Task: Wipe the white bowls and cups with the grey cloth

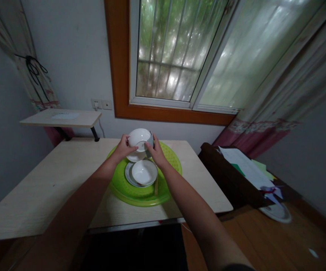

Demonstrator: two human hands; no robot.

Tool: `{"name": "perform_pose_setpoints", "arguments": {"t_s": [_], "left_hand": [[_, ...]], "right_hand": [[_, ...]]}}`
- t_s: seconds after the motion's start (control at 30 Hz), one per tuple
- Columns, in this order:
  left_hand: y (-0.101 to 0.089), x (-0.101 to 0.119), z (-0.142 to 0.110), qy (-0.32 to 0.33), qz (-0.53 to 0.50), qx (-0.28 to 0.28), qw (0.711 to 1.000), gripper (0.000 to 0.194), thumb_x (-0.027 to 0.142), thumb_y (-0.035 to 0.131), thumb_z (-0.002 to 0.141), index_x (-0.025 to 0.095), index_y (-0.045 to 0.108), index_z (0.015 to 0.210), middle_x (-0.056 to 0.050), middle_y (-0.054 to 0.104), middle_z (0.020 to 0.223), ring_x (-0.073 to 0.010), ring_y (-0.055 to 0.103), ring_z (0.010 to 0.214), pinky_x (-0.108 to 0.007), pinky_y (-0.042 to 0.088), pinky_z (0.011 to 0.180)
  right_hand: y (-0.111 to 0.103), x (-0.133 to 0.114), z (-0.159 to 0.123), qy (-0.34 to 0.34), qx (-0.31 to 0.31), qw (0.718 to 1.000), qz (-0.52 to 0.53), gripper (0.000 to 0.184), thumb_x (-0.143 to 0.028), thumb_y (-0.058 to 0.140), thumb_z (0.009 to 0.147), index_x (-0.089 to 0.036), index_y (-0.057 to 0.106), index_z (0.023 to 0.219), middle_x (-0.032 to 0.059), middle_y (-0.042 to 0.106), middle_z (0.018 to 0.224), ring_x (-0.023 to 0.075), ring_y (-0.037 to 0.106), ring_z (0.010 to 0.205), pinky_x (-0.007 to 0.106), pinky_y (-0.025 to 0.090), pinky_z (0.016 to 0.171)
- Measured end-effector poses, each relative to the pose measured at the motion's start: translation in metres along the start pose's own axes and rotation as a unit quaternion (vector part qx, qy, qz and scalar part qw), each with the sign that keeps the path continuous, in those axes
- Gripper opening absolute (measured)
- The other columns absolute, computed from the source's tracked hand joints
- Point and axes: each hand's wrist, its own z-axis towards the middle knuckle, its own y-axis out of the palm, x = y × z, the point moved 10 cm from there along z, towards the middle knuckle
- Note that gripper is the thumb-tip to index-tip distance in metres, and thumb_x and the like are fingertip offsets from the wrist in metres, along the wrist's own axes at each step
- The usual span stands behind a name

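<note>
A white bowl (140, 137) is gripped from both sides, tilted so that its inside faces me. My left hand (124, 146) closes on its left rim, thumb along the near edge. On the right side my right hand (155, 150) clasps the same bowl. Under them lies a round green tray (117, 190). A second white bowl (144, 172) sits upright on a white plate (129, 176) in the tray. Part of another white dish (135, 156) shows just below the held bowl. Beside the plate rests a thin light-brown stick-like piece (156, 186), perhaps chopsticks.
The tray stands on a pale wooden table (67, 165). A small raised shelf (61, 118) with a paper on it is at the back left. Right of the table is a dark brown piece of furniture (225, 173) topped with papers (247, 165). A barred window (174, 52) is behind.
</note>
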Motion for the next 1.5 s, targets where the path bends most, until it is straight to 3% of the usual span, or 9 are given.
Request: {"name": "perform_pose_setpoints", "arguments": {"t_s": [0.23,0.37,0.5,0.87,1.03,1.17,1.27,1.37,1.5], "left_hand": [[0.007,0.003,-0.004,0.005,-0.021,-0.032,0.999,0.071,0.038,0.083,0.063,0.021,0.043,0.119,-0.007,0.059,0.117,-0.0220,0.061,0.108,-0.034,0.050,0.092],[0.009,0.004,-0.003,0.037,0.023,-0.044,0.998,0.080,0.036,0.083,0.064,0.020,0.043,0.131,-0.012,0.056,0.131,-0.0265,0.057,0.122,-0.038,0.049,0.100],[0.007,0.000,-0.002,0.046,0.094,-0.043,0.994,0.080,0.038,0.083,0.064,0.020,0.047,0.134,-0.014,0.055,0.135,-0.0294,0.055,0.125,-0.037,0.053,0.094],[0.009,0.016,-0.009,0.065,0.180,-0.019,0.981,0.061,0.035,0.082,0.061,0.021,0.052,0.113,-0.006,0.065,0.106,-0.0211,0.064,0.095,-0.032,0.053,0.078],[0.015,0.022,-0.014,0.060,0.252,-0.031,0.965,0.050,0.028,0.077,0.060,0.023,0.049,0.102,0.001,0.060,0.089,-0.0164,0.058,0.077,-0.029,0.047,0.069],[0.016,0.020,-0.013,0.049,0.234,-0.037,0.970,0.052,0.024,0.075,0.058,0.022,0.047,0.102,0.002,0.059,0.085,-0.0156,0.057,0.073,-0.028,0.046,0.066],[0.016,0.021,-0.011,0.062,0.210,-0.039,0.975,0.063,0.025,0.076,0.056,0.022,0.048,0.112,-0.001,0.063,0.093,-0.0173,0.060,0.078,-0.030,0.048,0.069],[0.012,0.023,-0.010,0.069,0.217,-0.024,0.973,0.069,0.029,0.079,0.057,0.022,0.050,0.120,-0.005,0.065,0.107,-0.0206,0.062,0.090,-0.031,0.050,0.075],[0.009,0.024,-0.009,0.063,0.220,-0.011,0.973,0.064,0.037,0.080,0.060,0.022,0.054,0.116,-0.006,0.066,0.111,-0.0225,0.063,0.096,-0.032,0.051,0.078]], "right_hand": [[-0.006,-0.012,0.001,-0.063,0.020,0.994,-0.089,0.067,-0.054,0.054,0.095,-0.021,0.037,0.151,0.0164,0.050,0.142,0.0286,0.046,0.134,0.050,0.036,0.117],[0.000,-0.026,0.000,-0.123,-0.028,0.982,-0.143,0.067,-0.048,0.056,0.096,-0.021,0.033,0.153,0.0170,0.046,0.144,0.0293,0.044,0.136,0.051,0.036,0.118],[0.004,-0.036,-0.003,-0.154,-0.069,0.967,-0.191,0.069,-0.045,0.059,0.095,-0.019,0.033,0.153,0.0184,0.044,0.144,0.0301,0.043,0.136,0.050,0.036,0.118],[0.007,-0.056,-0.010,-0.196,-0.096,0.947,-0.238,0.070,-0.045,0.054,0.098,-0.022,0.027,0.158,0.0142,0.035,0.160,0.0285,0.035,0.147,0.051,0.031,0.122],[0.030,-0.077,-0.021,-0.264,-0.132,0.905,-0.308,0.056,-0.039,0.051,0.100,-0.021,0.042,0.152,0.0099,0.037,0.161,0.0287,0.023,0.154,0.054,0.025,0.125],[0.043,-0.085,-0.028,-0.277,-0.150,0.887,-0.338,0.047,-0.033,0.046,0.102,-0.023,0.047,0.149,0.0072,0.040,0.160,0.0277,0.021,0.155,0.059,0.018,0.126],[0.040,-0.085,-0.025,-0.262,-0.134,0.905,-0.308,0.047,-0.032,0.043,0.103,-0.025,0.046,0.149,0.0053,0.040,0.160,0.0254,0.022,0.155,0.057,0.018,0.126],[0.024,-0.072,-0.015,-0.216,-0.088,0.940,-0.248,0.049,-0.034,0.040,0.103,-0.024,0.044,0.151,0.0059,0.038,0.161,0.0229,0.026,0.154,0.051,0.024,0.126],[-0.002,-0.038,-0.001,-0.108,-0.015,0.978,-0.177,0.051,-0.040,0.032,0.105,-0.020,0.047,0.149,0.0104,0.050,0.153,0.0213,0.046,0.143,0.046,0.034,0.123]]}}
